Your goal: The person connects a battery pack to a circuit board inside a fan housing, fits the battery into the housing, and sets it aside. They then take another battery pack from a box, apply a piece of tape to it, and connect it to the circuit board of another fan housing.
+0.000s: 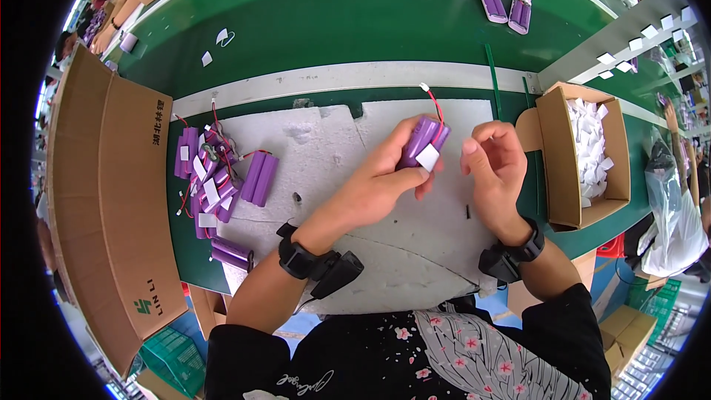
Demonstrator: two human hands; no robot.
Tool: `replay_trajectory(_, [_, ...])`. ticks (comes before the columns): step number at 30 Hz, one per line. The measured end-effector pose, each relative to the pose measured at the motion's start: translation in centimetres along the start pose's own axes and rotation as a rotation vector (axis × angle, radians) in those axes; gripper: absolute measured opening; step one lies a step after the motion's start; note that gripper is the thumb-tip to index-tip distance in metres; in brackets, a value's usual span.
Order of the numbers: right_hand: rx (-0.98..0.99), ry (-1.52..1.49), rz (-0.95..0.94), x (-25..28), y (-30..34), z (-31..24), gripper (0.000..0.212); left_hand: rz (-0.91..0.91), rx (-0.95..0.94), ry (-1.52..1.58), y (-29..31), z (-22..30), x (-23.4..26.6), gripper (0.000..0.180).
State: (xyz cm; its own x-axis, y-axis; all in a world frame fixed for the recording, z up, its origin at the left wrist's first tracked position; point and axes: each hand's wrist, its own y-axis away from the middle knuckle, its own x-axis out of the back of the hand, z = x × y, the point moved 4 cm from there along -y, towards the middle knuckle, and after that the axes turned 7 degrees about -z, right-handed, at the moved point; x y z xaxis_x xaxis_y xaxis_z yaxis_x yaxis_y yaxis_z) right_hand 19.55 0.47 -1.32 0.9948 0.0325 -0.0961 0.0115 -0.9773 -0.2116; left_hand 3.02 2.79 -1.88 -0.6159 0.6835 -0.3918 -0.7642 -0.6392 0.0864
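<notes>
My left hand is closed round a purple battery pack made of joined cells. Red wires rise from the pack's top to a small white connector. On its lower face sits a white sticker, with my left thumb at its edge. To the right, apart from the pack, my right hand is raised with fingers curled and the thumb near the index finger. Whether anything small is between those fingertips I cannot make out. Under both hands lies a white foam sheet.
A pile of purple battery packs, several with white stickers, lies left on the foam. Beyond it stands a tall cardboard box. At right, an open carton holds white paper pieces. Round-headed purple devices lie on the far green belt.
</notes>
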Motion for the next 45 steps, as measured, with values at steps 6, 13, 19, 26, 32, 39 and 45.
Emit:
replay_trajectory(6, [0.046, 0.342, -0.337, -1.6, -0.1, -1.0, 0.01, 0.004, -0.196, 0.076, -0.2, -0.2, -0.1, 0.059])
replay_trajectory(13, [-0.002, 0.368, -0.321, -1.4, 0.2, -0.2, 0.012, 0.015, -0.227, -0.197, -0.2, 0.2, -0.5, 0.051])
replay_trajectory(19, [-0.023, 0.417, -0.32, -1.5, 0.1, -0.6, 0.012, 0.035, -0.25, -0.298, -0.2, 0.9, -0.6, 0.049])
replay_trajectory(26, [0.023, 0.429, -0.341, -1.3, 0.2, -0.4, 0.012, 0.033, -0.28, -0.328, -0.2, 0.7, -0.7, 0.048])
replay_trajectory(32, [-0.004, 0.438, -0.333, -1.3, 0.3, -0.4, 0.013, 0.04, -0.277, -0.375, -0.1, 0.8, -0.6, 0.049])
replay_trajectory(39, [0.062, 0.413, -0.288, -1.2, 0.4, 0.0, 0.011, 0.021, -0.268, -0.407, -0.2, 0.7, -0.7, 0.05])
replay_trajectory(45, [0.01, 0.421, -0.292, -1.3, 0.5, -0.1, 0.01, 0.014, -0.274, -0.467, -0.1, 1.0, -0.7, 0.05])
